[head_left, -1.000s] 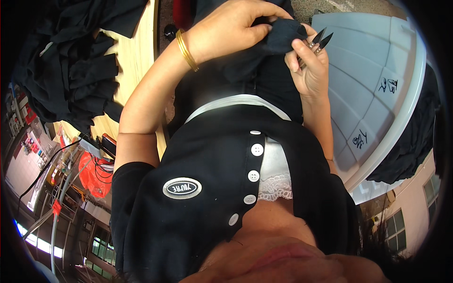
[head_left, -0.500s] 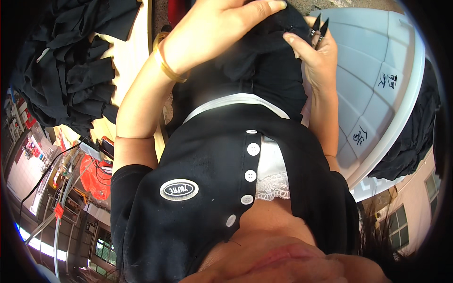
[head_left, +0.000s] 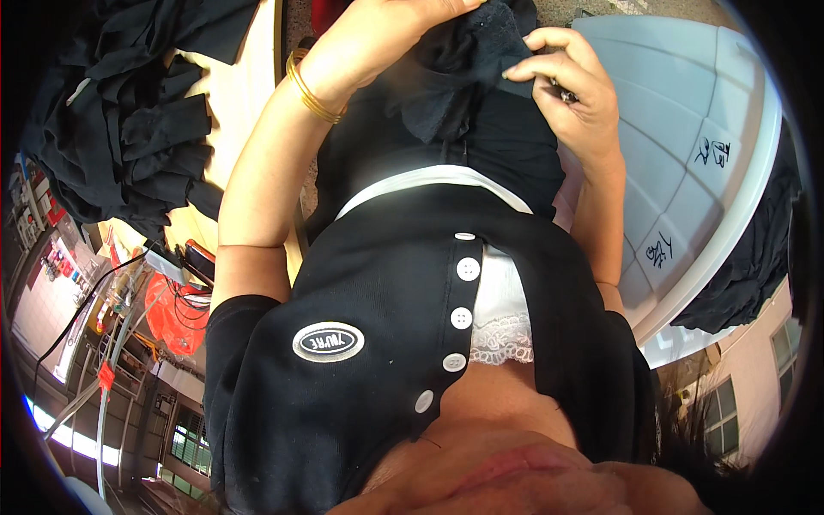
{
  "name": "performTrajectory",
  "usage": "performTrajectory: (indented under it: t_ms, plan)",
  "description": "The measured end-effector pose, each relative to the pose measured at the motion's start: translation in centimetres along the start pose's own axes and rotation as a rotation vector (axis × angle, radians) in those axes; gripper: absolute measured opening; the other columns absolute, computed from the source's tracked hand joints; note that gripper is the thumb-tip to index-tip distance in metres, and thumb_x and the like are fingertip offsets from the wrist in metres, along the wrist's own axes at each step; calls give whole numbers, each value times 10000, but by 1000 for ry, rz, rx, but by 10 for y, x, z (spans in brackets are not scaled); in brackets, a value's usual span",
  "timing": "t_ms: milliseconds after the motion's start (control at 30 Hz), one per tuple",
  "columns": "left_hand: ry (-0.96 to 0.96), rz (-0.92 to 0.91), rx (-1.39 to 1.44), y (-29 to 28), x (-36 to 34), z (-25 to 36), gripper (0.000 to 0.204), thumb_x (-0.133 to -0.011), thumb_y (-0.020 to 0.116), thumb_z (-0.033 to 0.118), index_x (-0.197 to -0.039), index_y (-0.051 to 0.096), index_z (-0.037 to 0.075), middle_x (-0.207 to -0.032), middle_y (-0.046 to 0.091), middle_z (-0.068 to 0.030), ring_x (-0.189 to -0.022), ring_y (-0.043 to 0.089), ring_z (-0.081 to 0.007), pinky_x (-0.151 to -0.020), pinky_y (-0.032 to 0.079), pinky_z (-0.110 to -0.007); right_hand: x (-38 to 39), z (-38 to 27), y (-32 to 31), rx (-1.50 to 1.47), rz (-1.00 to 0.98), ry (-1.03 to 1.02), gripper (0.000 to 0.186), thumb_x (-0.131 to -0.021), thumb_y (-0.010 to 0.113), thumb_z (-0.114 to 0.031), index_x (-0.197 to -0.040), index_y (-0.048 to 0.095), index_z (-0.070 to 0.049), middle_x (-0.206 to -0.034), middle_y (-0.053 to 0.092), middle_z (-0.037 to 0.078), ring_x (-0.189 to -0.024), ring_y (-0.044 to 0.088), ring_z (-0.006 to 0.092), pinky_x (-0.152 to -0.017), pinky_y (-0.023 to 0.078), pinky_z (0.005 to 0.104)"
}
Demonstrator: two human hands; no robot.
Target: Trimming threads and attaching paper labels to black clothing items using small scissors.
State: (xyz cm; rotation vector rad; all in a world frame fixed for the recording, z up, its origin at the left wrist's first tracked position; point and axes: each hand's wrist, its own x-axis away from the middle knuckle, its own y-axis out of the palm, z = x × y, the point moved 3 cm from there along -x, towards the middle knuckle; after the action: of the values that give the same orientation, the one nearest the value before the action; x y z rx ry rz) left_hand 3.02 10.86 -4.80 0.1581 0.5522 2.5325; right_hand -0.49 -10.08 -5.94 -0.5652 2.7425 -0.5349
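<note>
My left hand (head_left: 386,34), with gold bangles at the wrist, grips a piece of black cloth (head_left: 459,73) over my lap; the upper edge cuts off part of its fingers. The cloth hangs down in folds against my dark clothing. On the cloth's right side, my right hand (head_left: 579,90) pinches its edge between thumb and forefinger. A pair of small thread snips (head_left: 563,93) is tucked in the right palm, mostly hidden by the curled fingers.
A heap of black cloth pieces (head_left: 129,112) lies on a pale wooden table (head_left: 245,94) to my left. At my right stands a large light-blue plastic tub (head_left: 661,103), with more black cloth (head_left: 747,275) beyond it. A red plastic bag (head_left: 172,318) and cables are at lower left.
The snips' dark blades pointed up out of my right hand; now they are tucked into the palm. The right fingers have moved onto the cloth's edge, and the cloth has turned and spread.
</note>
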Motion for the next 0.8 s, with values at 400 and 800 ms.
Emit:
performTrajectory:
  t_ms: [400, 800]
  plan:
    - [7, 411, -51, -4, 6, -30, 189, -914, 684, 101, -1063, 728, -6, -962, 730, -44, -934, 669, -119, -871, 507, -254, -2, -19, -6, -404, 167, 247, 292, -851, 728, -109, -1121, 674, -13, -877, 630, -14, -769, 542, 42, -634, 433, 226]
    - [230, 109, 170, 31, 6, 12, 108, -995, 586, 91, -1042, 652, 20, -948, 677, -7, -858, 604, -59, -794, 473, -187, -10, -33, -4, 200, 213, -74, 364, -790, 777, -4, -1147, 716, -38, -923, 646, 57, -756, 572, 100, -642, 446, 213]
